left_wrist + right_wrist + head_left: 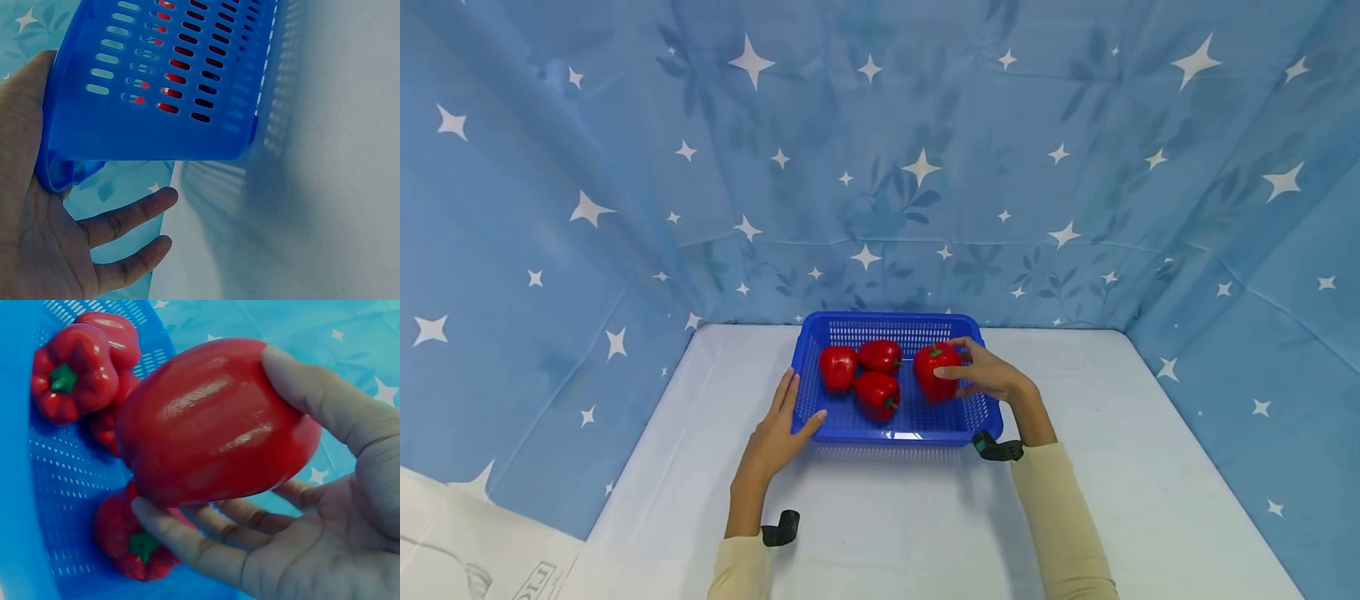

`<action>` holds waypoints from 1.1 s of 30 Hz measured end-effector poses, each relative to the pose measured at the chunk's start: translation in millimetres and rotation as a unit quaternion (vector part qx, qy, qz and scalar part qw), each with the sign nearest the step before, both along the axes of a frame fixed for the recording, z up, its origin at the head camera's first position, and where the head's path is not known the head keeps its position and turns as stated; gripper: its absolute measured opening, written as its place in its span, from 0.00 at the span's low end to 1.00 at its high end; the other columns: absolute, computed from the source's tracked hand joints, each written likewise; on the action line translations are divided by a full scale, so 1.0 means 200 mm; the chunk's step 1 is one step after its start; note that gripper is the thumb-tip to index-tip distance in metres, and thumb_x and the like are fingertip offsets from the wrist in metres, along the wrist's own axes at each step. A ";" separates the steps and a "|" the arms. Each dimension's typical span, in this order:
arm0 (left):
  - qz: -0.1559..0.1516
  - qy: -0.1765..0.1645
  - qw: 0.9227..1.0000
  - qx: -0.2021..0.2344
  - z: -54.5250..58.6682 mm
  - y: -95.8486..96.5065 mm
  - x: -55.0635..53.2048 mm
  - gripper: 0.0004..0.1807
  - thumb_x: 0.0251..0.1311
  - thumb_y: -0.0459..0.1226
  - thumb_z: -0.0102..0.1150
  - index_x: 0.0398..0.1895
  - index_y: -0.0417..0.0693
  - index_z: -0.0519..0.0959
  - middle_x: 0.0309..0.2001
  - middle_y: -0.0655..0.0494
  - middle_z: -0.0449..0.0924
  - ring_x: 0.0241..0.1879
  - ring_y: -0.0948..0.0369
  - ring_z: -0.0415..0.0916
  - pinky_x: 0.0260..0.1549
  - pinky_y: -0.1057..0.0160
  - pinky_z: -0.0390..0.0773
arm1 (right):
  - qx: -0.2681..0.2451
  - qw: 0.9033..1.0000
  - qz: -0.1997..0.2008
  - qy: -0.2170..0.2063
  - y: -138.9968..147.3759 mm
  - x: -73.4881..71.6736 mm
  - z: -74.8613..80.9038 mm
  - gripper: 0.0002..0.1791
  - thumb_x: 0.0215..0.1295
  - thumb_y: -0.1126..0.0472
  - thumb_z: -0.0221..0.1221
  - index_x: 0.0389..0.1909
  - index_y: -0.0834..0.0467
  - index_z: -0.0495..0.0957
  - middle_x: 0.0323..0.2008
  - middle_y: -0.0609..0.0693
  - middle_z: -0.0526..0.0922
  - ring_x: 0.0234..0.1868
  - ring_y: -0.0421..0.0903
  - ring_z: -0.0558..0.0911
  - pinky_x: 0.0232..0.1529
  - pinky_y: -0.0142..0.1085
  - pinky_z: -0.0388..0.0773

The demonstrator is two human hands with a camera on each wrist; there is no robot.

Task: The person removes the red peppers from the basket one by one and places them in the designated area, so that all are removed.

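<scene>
My right hand (988, 373) grips a red bell pepper (219, 422) over the right part of the blue basket (895, 438), thumb on one side and fingers on the other. In the right wrist view, another red pepper (122, 556) with a green stem shows just below the held one, inside the basket. Three red peppers lie grouped in the left half: one at the left (838, 368), one behind (880, 356), one in front (877, 395). My left hand (775, 437) rests at the basket's near left corner, thumb spread over the rim; in the left wrist view, two fingers (128, 219) extend free.
The basket, with slotted walls, stands on a white-covered table (887, 517), its back rim close to a blue curtain (880, 167) patterned with stars. The curtain also hangs along both sides. Black wrist cameras (781, 529) sit on both wrists.
</scene>
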State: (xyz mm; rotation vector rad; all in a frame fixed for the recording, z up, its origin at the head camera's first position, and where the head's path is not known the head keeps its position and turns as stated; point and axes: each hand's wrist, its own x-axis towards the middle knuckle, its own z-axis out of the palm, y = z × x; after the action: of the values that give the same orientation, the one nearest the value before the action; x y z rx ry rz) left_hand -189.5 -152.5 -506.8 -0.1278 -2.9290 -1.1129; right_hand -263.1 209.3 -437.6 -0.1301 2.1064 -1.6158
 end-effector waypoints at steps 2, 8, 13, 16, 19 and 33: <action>0.001 0.000 1.000 0.000 0.00 0.00 0.00 0.48 0.49 0.69 0.41 0.70 0.69 0.35 0.70 0.70 0.30 0.67 0.47 0.49 0.53 0.36 0.60 | -0.011 1.000 -0.001 0.018 0.02 0.01 0.01 0.47 0.47 0.50 0.67 0.63 0.51 0.49 0.60 0.59 0.58 0.58 0.61 0.66 0.46 0.55 0.73; 0.002 0.003 1.000 0.002 0.00 0.00 0.00 0.47 0.51 0.67 0.43 0.70 0.69 0.35 0.70 0.71 0.30 0.66 0.46 0.49 0.53 0.36 0.59 | -0.039 0.996 -0.032 0.068 0.10 0.02 0.04 0.47 0.51 0.52 0.65 0.66 0.51 0.46 0.62 0.58 0.57 0.59 0.61 0.64 0.46 0.52 0.74; 0.002 0.005 1.000 0.002 0.00 0.00 0.00 0.46 0.52 0.66 0.44 0.70 0.69 0.35 0.70 0.71 0.29 0.67 0.46 0.48 0.53 0.36 0.59 | -0.060 0.988 -0.077 0.117 0.19 0.03 0.04 0.46 0.53 0.54 0.64 0.67 0.52 0.47 0.63 0.56 0.57 0.61 0.58 0.62 0.49 0.53 0.71; 0.002 0.006 1.000 0.001 0.00 0.00 0.00 0.47 0.51 0.68 0.43 0.70 0.69 0.35 0.70 0.72 0.29 0.67 0.46 0.48 0.53 0.36 0.59 | -0.064 0.982 -0.109 0.138 0.25 0.03 0.05 0.45 0.54 0.54 0.63 0.67 0.51 0.47 0.63 0.53 0.58 0.61 0.56 0.63 0.48 0.49 0.73; 0.001 0.007 1.000 0.001 0.00 0.00 0.00 0.47 0.50 0.68 0.42 0.70 0.68 0.36 0.70 0.71 0.29 0.67 0.46 0.48 0.53 0.36 0.59 | -0.085 0.977 -0.139 0.140 0.30 0.04 0.05 0.43 0.55 0.56 0.62 0.67 0.51 0.47 0.63 0.52 0.57 0.60 0.55 0.64 0.47 0.44 0.75; -0.001 0.012 1.000 0.011 0.00 0.00 0.00 0.47 0.50 0.69 0.42 0.70 0.67 0.37 0.70 0.72 0.30 0.66 0.46 0.49 0.53 0.36 0.60 | -0.083 0.954 -0.251 0.142 0.62 -0.08 -0.37 0.47 0.51 0.52 0.65 0.67 0.41 0.46 0.66 0.52 0.52 0.63 0.58 0.59 0.47 0.45 0.75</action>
State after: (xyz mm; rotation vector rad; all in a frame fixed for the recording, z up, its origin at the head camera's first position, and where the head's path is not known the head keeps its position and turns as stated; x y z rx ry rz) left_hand -189.9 -152.5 -507.6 -0.1422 -2.8962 -1.1349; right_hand -279.6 332.5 -512.1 0.1425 2.3464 -2.1821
